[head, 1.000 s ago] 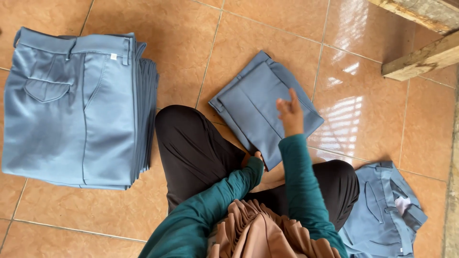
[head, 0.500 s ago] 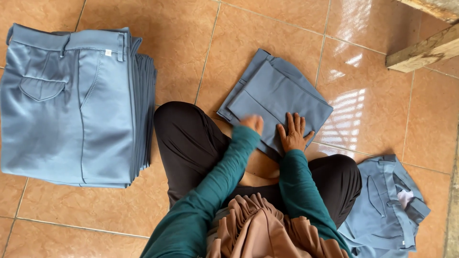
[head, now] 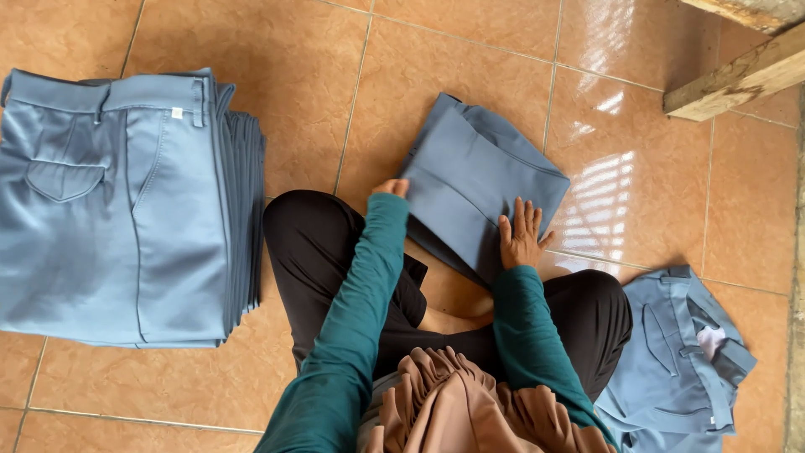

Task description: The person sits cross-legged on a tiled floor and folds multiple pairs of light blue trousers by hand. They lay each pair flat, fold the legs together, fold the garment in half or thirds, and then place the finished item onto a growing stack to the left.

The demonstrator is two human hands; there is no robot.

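Observation:
A folded pair of blue-grey trousers [head: 478,180] lies on the orange tiled floor in front of my crossed legs. My right hand [head: 521,235] rests flat on its near right corner, fingers spread. My left hand [head: 392,188] touches the fold's left edge, mostly hidden behind my teal sleeve; whether it grips the cloth I cannot tell.
A tall stack of folded blue-grey trousers [head: 126,210] sits at the left. An unfolded pair [head: 679,361] lies crumpled by my right knee. Wooden beams [head: 738,75] cross the top right corner. Bare tiles [head: 335,75] lie beyond the folded pair.
My left hand came up from my lap to the fold's left edge. My right hand slid from the top of the trousers down to their near corner.

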